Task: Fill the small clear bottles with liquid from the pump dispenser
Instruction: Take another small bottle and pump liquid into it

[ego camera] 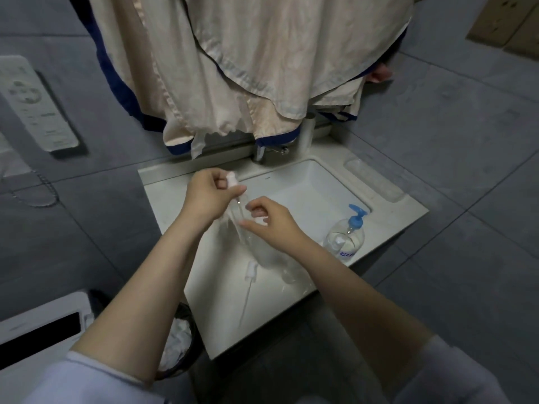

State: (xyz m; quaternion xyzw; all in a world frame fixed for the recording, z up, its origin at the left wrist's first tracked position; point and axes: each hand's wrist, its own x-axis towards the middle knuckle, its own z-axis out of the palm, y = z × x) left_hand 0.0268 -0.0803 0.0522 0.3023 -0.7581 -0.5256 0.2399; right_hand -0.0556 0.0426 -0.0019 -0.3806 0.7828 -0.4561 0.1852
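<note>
Both hands over the left part of the white bench [388, 225], by the sink basin [306, 188]. Left hand [208, 196]: fingers pinched on a white spray cap [232, 179], its thin tube hanging down from it. Right hand [269, 221]: fingers curled round a small clear bottle [239, 220], held tilted above the bench; bottle outline blurred, liquid level can't tell. Pump dispenser [345, 236], clear body with blue pump head, stands upright at the bench's right front edge, apart from both hands. Second spray cap with tube [250, 279] lies flat on the bench near the front. Another clear bottle [287, 275] sits just beside the right forearm. Beige cloth [248, 68] hangs above the sink.
</note>
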